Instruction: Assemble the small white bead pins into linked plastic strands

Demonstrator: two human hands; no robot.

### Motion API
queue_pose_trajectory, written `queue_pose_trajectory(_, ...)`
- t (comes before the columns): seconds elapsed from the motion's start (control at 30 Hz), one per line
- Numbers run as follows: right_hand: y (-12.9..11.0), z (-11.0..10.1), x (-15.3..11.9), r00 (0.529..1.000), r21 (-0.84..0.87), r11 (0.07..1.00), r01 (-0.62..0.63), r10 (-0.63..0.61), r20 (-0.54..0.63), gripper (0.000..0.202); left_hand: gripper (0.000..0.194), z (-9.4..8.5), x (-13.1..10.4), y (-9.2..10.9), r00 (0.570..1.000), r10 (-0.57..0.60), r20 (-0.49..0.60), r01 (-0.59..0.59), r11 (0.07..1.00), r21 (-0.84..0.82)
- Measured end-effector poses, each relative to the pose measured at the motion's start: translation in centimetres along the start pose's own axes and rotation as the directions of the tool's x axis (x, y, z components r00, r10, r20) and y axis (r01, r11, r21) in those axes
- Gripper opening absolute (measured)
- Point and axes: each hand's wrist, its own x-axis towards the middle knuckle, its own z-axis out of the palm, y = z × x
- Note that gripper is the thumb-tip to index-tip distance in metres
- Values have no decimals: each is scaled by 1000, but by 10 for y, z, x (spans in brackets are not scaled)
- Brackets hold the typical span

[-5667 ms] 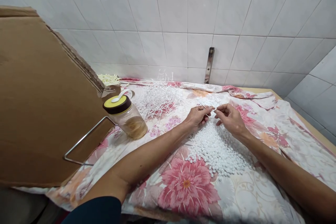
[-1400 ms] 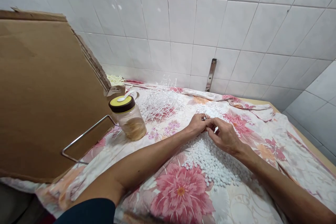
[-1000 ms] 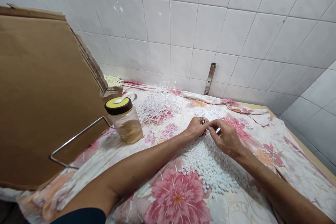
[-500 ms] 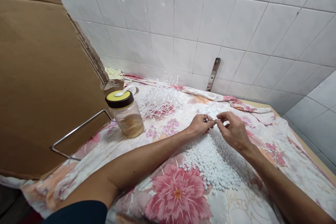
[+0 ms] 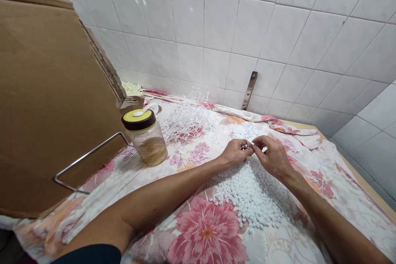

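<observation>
Over a heap of small white beads [image 5: 247, 198], my two hands meet at their fingertips. My left hand [image 5: 236, 151] is closed on thin white pieces [image 5: 246, 145] that look like short plastic sprues. Thumb and finger of my right hand [image 5: 269, 153] pinch a small white piece beside it; its exact shape is too small to tell. Behind and left of my hands lies a loose tangle of thin white sticks [image 5: 185, 121] on the floral cloth [image 5: 207, 231].
A jar [image 5: 148, 140] with a yellow and black lid stands left of my left forearm. Beyond it are a large cardboard box [image 5: 52, 103] and a bent metal wire frame [image 5: 88, 156]. A tiled wall [image 5: 216, 20] with a metal bracket [image 5: 249, 90] rises behind.
My hands remain together, and more of a white piece now shows between their fingertips. The view has shifted slightly.
</observation>
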Motion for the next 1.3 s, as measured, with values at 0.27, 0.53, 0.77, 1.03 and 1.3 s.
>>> queue_pose_trajectory(0.27, -5, -3, 2, 994, 75, 991, -109, 110, -11, 7, 16, -2, -2, 3, 999, 31, -20, -31, 999, 39)
queue_pose_trajectory(0.53, -9, 4, -3, 995, -22, 995, -93, 94, 21, 9, 14, -1, -7, 8, 985, 140, -99, -104, 948, 300)
queue_pose_trajectory(0.77, -40, 8, -14, 991, -5, 1000, -12, 12, 131, 16, 6, -9, 4, 0, 987, 29, -158, 1, 982, 188)
queue_pose_trajectory(1.03, -33, -14, -4, 958, -47, 999, -5, 19, 287, 15, 17, -9, 8, 5, 995, -74, -62, 67, 992, -107)
queue_pose_trajectory(1.3, -13, -27, 5, 961, -13, 985, -171, 169, 217, 11, 53, -7, 6, 9, 998, -54, -44, 44, 979, -202)
